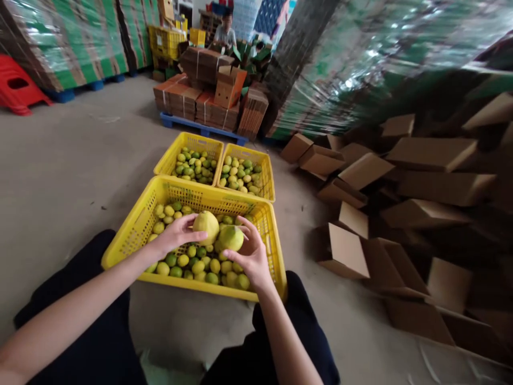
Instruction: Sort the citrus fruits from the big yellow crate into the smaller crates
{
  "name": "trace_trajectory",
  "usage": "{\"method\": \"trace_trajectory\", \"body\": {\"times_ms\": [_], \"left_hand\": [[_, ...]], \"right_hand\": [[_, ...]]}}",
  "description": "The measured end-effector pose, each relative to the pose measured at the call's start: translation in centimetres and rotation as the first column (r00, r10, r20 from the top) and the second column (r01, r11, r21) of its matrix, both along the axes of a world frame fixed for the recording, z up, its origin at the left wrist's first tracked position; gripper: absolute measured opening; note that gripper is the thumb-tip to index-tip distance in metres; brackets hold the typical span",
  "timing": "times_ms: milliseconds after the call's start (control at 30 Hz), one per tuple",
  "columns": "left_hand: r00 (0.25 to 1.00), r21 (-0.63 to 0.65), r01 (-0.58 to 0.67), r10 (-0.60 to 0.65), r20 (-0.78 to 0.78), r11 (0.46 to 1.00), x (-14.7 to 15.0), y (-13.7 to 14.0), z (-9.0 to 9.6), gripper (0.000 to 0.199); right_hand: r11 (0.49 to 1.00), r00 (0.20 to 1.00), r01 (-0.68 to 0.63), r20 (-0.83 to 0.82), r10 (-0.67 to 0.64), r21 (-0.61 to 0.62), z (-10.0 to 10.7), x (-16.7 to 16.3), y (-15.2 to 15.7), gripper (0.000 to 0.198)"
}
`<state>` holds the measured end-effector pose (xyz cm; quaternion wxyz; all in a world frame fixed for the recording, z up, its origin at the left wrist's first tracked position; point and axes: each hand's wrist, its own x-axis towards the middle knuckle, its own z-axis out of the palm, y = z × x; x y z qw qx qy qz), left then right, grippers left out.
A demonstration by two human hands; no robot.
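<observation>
My left hand (182,233) is closed on a large yellow lemon (206,227), gripped between thumb and fingers. Close to its right, my right hand (251,252) curls around a yellow-green lemon (231,238) with a green tip. Part of another fruit shows just behind that one; whether it is held too, I cannot tell. Both hands are above a yellow plastic crate (132,216) with slotted walls. Inside it lie many loose yellow and green lemons (198,267), partly hidden by my hands.
Beyond stand two more yellow crates (166,155) of lemons. Opened cardboard boxes (348,251) are heaped on the right. Further back are bundled cartons on a blue pallet (200,127), wrapped stacks (80,43), a red stool (18,85) and a person (225,35).
</observation>
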<state>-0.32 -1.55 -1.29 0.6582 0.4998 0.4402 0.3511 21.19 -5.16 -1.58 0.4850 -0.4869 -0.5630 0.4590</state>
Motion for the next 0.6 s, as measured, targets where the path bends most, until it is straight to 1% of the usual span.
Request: {"method": "trace_trajectory", "body": {"times_ms": [67, 133, 167, 200, 233, 267, 300, 333, 367, 400, 433, 467, 500, 533, 600], "left_hand": [[0.999, 0.068, -0.026, 0.027, -0.017, 0.997, 0.0, -0.2, 0.0, 0.061], [0.997, 0.204, -0.037, 0.051, -0.063, 0.978, 0.2, -0.3, -0.1, 0.060], [0.992, 0.306, -0.040, 0.075, -0.101, 0.951, 0.2, -0.4, -0.3, 0.060], [0.983, 0.430, -0.046, 0.118, -0.143, 0.902, 0.3, -0.5, -0.4, 0.059], [0.966, 0.566, -0.056, 0.189, -0.179, 0.822, 0.4, -0.7, -0.6, 0.057], [0.939, 0.699, -0.067, 0.281, -0.196, 0.712, 0.4, -1.0, -0.7, 0.055], [0.906, 0.810, -0.075, 0.379, -0.189, 0.582, 0.4, -1.3, -0.8, 0.053], [0.870, 0.891, -0.078, 0.467, -0.158, 0.448, 0.3, -1.6, -0.8, 0.053], [0.838, 0.942, -0.076, 0.533, -0.117, 0.327, 0.3, -1.8, -0.7, 0.054], [0.815, 0.971, -0.068, 0.574, -0.078, 0.229, 0.2, -2.1, -0.5, 0.056], [0.805, 0.986, -0.054, 0.591, -0.049, 0.155, 0.0, -2.3, -0.3, 0.059], [0.805, 0.994, -0.039, 0.593, -0.030, 0.103, -0.1, -2.4, 0.0, 0.062], [0.809, 0.997, -0.025, 0.588, -0.021, 0.071, -0.2, -2.5, 0.2, 0.064], [0.815, 0.998, -0.009, 0.579, -0.024, 0.054, -0.4, -2.5, 0.4, 0.065], [0.833, 0.999, 0.019, 0.551, -0.042, 0.047, -0.5, -2.5, 0.5, 0.068]], "right_hand": [[0.998, 0.996, -0.023, -0.080, 0.027, 0.053, -1.0, 0.0, -0.5, 0.070], [0.993, 0.996, 0.015, -0.094, -0.004, 0.116, -1.7, 0.1, -0.7, 0.058], [0.986, 0.997, 0.053, -0.070, -0.042, 0.160, -1.8, 0.1, -0.7, 0.054], [0.969, 0.995, 0.098, -0.036, -0.092, 0.225, -1.7, 0.1, -0.7, 0.051], [0.942, 0.989, 0.142, 0.003, -0.150, 0.305, -1.6, 0.1, -0.6, 0.051], [0.901, 0.977, 0.177, 0.041, -0.210, 0.396, -1.4, 0.0, -0.6, 0.050], [0.850, 0.962, 0.196, 0.073, -0.264, 0.489, -1.2, 0.0, -0.5, 0.049], [0.794, 0.946, 0.198, 0.101, -0.309, 0.575, -1.0, -0.1, -0.5, 0.049], [0.739, 0.931, 0.187, 0.124, -0.344, 0.647, -0.8, -0.3, -0.5, 0.049], [0.690, 0.917, 0.172, 0.142, -0.374, 0.703, -0.7, -0.4, -0.5, 0.049], [0.647, 0.904, 0.160, 0.152, -0.400, 0.745, -0.6, -0.6, -0.6, 0.050], [0.614, 0.893, 0.152, 0.158, -0.421, 0.775, -0.6, -0.8, -0.7, 0.050], [0.591, 0.883, 0.146, 0.165, -0.439, 0.793, -0.7, -0.9, -0.7, 0.051], [0.579, 0.875, 0.134, 0.178, -0.450, 0.804, -0.8, -1.0, -0.8, 0.050], [0.583, 0.870, 0.095, 0.217, -0.442, 0.807, -0.8, -1.0, -1.0, 0.049]]}}
